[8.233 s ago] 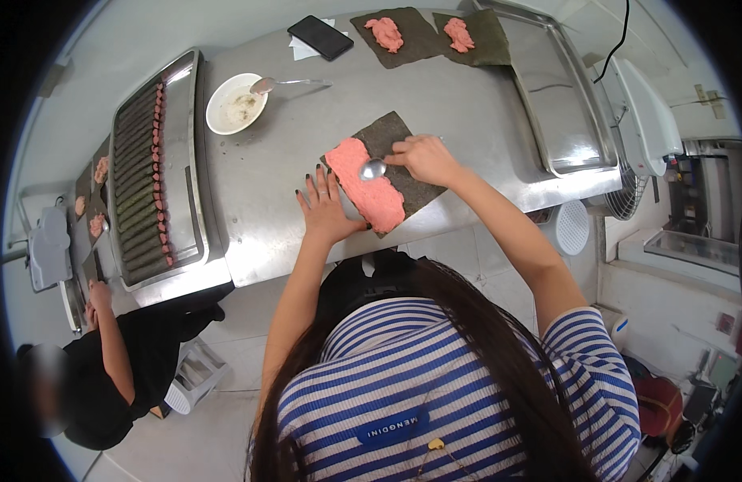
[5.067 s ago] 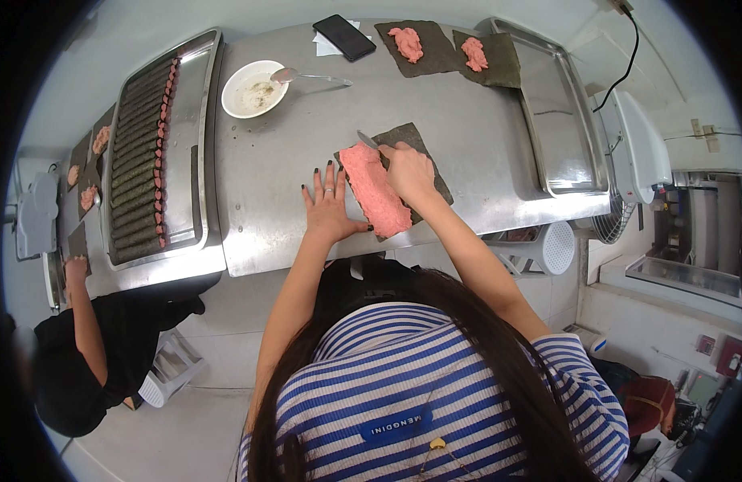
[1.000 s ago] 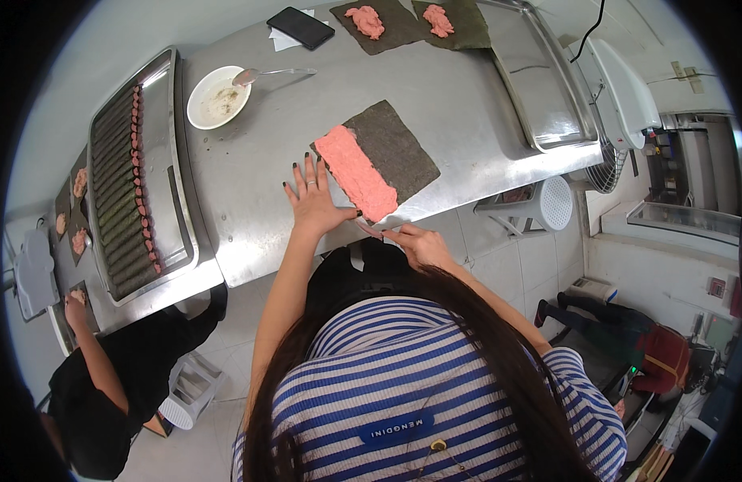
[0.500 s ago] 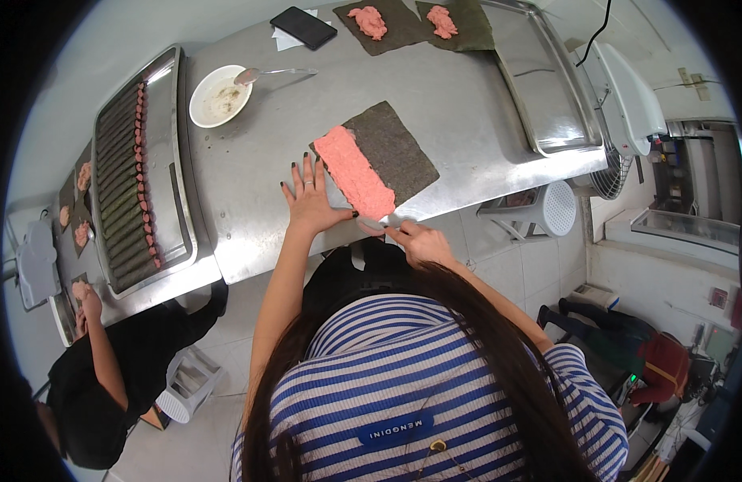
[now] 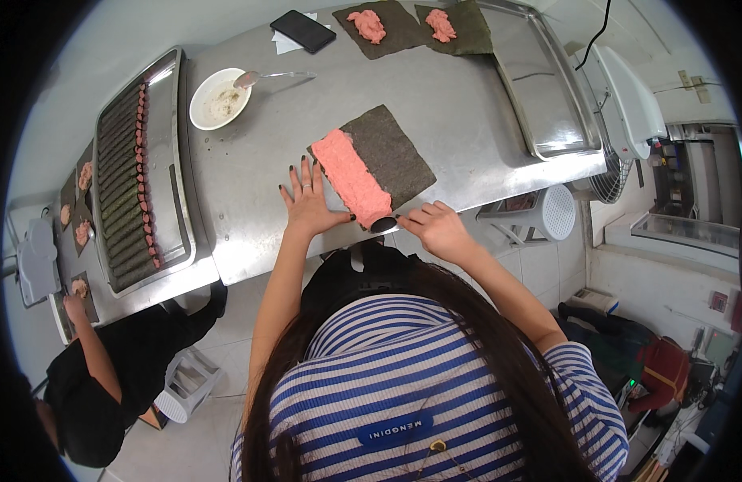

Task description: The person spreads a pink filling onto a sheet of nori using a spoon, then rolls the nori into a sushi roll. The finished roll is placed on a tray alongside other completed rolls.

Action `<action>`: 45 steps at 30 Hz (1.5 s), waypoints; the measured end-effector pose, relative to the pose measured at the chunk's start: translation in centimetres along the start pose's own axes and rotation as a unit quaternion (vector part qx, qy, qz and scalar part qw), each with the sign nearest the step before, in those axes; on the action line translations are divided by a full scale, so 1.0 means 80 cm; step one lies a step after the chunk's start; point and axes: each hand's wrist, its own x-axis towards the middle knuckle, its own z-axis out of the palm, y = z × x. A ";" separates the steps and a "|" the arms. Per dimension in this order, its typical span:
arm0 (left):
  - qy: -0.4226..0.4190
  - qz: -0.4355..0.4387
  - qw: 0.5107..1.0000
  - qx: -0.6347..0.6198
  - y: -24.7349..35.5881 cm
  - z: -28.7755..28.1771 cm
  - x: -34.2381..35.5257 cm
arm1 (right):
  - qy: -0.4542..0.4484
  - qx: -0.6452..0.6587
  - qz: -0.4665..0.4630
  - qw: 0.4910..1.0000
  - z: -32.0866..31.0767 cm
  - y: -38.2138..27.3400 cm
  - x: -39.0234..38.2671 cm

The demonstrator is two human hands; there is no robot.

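A dark nori sheet (image 5: 396,154) lies slantwise near the table's front edge. Pink meat paste (image 5: 353,178) covers its left part in a broad band. My left hand (image 5: 310,210) rests open with spread fingers along the left of the sheet, its thumb at the lower corner. Between the fingers of my right hand (image 5: 437,233) is a spoon (image 5: 383,225); most of its handle is hidden. The spoon's dark bowl touches the near end of the paste, at the table edge.
A tray (image 5: 186,161) of rolled nori stands left, a bare metal tray (image 5: 560,136) right. Farther back are a white bowl (image 5: 220,98) with another spoon, a phone (image 5: 303,30) and pasted nori sheets (image 5: 379,40). A co-worker (image 5: 89,386) works at left. A stool (image 5: 554,213) stands beyond the edge.
My right hand has moved slightly right and turned the spoon, so its bowl now looks dark. The nori sheet has shifted slightly left and nearer. My left hand stays nearly in place.
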 end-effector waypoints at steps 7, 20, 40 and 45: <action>0.004 -0.002 1.000 0.004 0.001 -0.001 -0.002 | 0.011 -0.056 -0.011 0.998 0.006 0.011 0.001; 0.011 -0.006 1.000 -0.008 0.002 -0.002 -0.005 | -0.015 -0.040 0.041 0.998 -0.030 0.062 0.003; 0.010 -0.010 1.000 -0.010 0.004 -0.006 -0.009 | -0.026 0.050 0.071 0.996 -0.014 0.097 0.155; 0.009 -0.010 1.000 0.001 0.006 -0.007 -0.007 | -0.080 0.058 0.052 0.994 -0.001 0.078 0.156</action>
